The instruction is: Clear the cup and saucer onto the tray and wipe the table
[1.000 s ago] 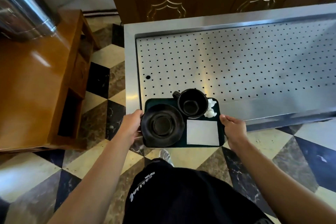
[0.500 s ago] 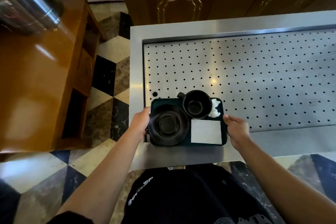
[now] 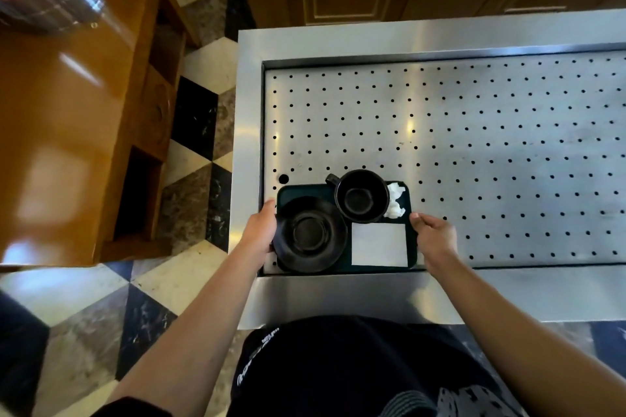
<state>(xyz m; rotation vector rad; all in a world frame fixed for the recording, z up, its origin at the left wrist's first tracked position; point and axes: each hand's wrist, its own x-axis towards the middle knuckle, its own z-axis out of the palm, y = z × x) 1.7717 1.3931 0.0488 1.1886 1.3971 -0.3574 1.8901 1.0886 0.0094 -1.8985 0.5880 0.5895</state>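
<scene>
Two hands, left (image 3: 261,230) and right (image 3: 433,240), gripping short ends of dark green rectangular tray (image 3: 305,189) over perforated steel counter (image 3: 474,145); on tray: black ceramic cup (image 3: 361,196), black round saucer (image 3: 309,234), white paper napkin (image 3: 379,244); clearing apparently done, wiping unverifiable.

I am counting one dark green tray (image 3: 305,189), carrying one black saucer (image 3: 309,234) at seven o'clock, one black cup (image 3: 361,196) at twelve, one flat white napkin (image 3: 379,244) at five, and one crumpled tissue (image 3: 395,200) at two.
</scene>
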